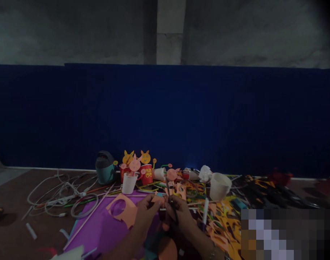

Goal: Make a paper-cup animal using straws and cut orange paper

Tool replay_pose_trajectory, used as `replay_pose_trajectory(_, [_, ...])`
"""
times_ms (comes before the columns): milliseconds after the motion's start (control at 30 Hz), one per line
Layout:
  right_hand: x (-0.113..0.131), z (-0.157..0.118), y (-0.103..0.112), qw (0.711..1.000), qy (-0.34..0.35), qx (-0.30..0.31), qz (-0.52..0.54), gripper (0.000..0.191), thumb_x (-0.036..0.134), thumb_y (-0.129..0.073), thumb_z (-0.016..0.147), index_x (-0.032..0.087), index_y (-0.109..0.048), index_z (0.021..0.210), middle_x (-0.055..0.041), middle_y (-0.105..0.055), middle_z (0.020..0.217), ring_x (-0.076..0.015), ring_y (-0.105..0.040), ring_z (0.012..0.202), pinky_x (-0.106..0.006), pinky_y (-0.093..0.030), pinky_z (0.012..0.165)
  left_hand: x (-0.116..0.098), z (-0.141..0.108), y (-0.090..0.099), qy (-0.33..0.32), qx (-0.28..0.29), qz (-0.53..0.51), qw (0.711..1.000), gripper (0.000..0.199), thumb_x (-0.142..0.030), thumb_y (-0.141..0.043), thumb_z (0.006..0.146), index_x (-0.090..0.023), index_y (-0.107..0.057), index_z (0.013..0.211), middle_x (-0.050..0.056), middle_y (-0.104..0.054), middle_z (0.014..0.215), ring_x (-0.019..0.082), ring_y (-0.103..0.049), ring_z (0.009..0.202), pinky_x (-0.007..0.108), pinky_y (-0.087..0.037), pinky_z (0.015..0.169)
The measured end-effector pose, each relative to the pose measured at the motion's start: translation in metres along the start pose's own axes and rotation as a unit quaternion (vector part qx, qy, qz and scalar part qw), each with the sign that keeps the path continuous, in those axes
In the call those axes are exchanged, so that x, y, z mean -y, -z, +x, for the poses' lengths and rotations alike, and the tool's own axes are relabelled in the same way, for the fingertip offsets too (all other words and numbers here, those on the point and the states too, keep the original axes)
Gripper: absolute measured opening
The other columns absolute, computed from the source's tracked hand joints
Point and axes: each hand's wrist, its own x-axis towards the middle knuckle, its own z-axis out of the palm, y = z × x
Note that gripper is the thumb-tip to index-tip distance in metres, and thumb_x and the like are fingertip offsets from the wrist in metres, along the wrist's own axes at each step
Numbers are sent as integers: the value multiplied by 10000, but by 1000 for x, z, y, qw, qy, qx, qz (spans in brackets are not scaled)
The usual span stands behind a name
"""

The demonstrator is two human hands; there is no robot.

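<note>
L hand (147, 213), lower centre: fingers closed, pinching a small orange paper scrap (158, 199). R hand (178, 213) just beside it, closed round dark scissors (171, 202), prob. scissors, blades hard to make out. Long axis near upright in frame, tip up twd far side, leaning slightly left. Hands almost touching, little gap btwn them.

Under/left of hands: purple sheet (99, 227) w/ orange card w/ round hole (121, 209) on it, open room there. Right: white marker (205, 211), white paper cup (220, 186), cut orange scraps (224, 224), crowded.

Far edge, above hands: red cup (146, 174) & white cup (129, 183) w/ paper animal faces, teal-black flask (105, 167) to their left. Upper left of these stuff: none, just blue wall panel (165, 115) along the back. Left: tangled white cables (61, 191) on brown surface (13, 187).
</note>
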Motion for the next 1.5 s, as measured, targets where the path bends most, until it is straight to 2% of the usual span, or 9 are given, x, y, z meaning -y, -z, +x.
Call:
replay_pose_trajectory(133, [-1,0,1,1000,-3,-2,17,399,561,-660,688,190,-513,709,60,-506,362,-98,-439,284,-193,-345,315,4,1,-2,32,8,-19,999,232,-341,-767,635,-157,-663,730,5,-656,648,152,-577,630,232,-420,600])
replay_pose_trajectory(267, [-1,-1,0,999,9,-18,33,405,554,-678,686,188,-515,749,59,-517,405,-85,-430,305,-189,-339,327,8,1,-3,42,-4,-35,998,258,-348,-783,599,-151,-615,603,-3,-613,594,145,-554,599,234,-418,591])
replay_pose_trajectory(367, [-2,-2,-2,998,18,18,54,382,520,-681,713,189,-528,825,55,-534,493,-84,-458,358,-193,-365,369,10,2,-1,34,-25,-42,998,244,-364,-749,647,-163,-610,649,-9,-611,640,153,-568,651,237,-428,617])
replay_pose_trajectory(467, [-6,-6,-4,996,-8,75,42,339,469,-678,744,195,-541,890,66,-504,551,-80,-446,395,-201,-382,400,9,4,3,21,-55,-47,997,238,-373,-735,662,-171,-612,687,-23,-594,656,144,-557,658,226,-416,614])
replay_pose_trajectory(667, [0,-11,-5,992,-5,121,-46,278,433,-680,740,190,-573,825,53,-480,601,-103,-454,488,-210,-386,447,6,6,5,1,-65,-56,996,247,-343,-748,619,-173,-570,593,-33,-561,604,134,-524,627,222,-402,613])
replay_pose_trajectory(900, [6,-11,-5,989,18,116,-85,270,423,-660,760,191,-526,735,63,-445,590,-86,-374,481,-206,-320,459,7,4,3,0,-45,-60,997,191,-321,-740,649,-167,-628,659,-15,-604,671,144,-540,687,225,-413,652])
replay_pose_trajectory(1067, [4,-10,-4,989,35,110,-98,278,415,-679,741,187,-522,707,50,-445,615,-98,-375,521,-212,-326,480,6,3,2,4,-50,-61,997,204,-330,-755,635,-159,-646,656,-13,-602,650,143,-542,667,224,-412,631])
replay_pose_trajectory(1233, [1,-9,-4,990,51,92,-88,261,404,-668,757,185,-542,689,34,-465,622,-111,-404,549,-216,-330,496,2,3,2,13,-50,-59,997,200,-327,-762,627,-156,-678,687,6,-647,694,166,-574,712,239,-431,671])
replay_pose_trajectory(1500, [-12,-7,-7,995,-8,95,-18,334,455,-680,745,198,-497,637,71,-410,505,-81,-352,424,-205,-273,421,2,4,4,24,-47,-49,997,202,-324,-746,639,-150,-643,650,-8,-614,653,146,-541,674,227,-406,643])
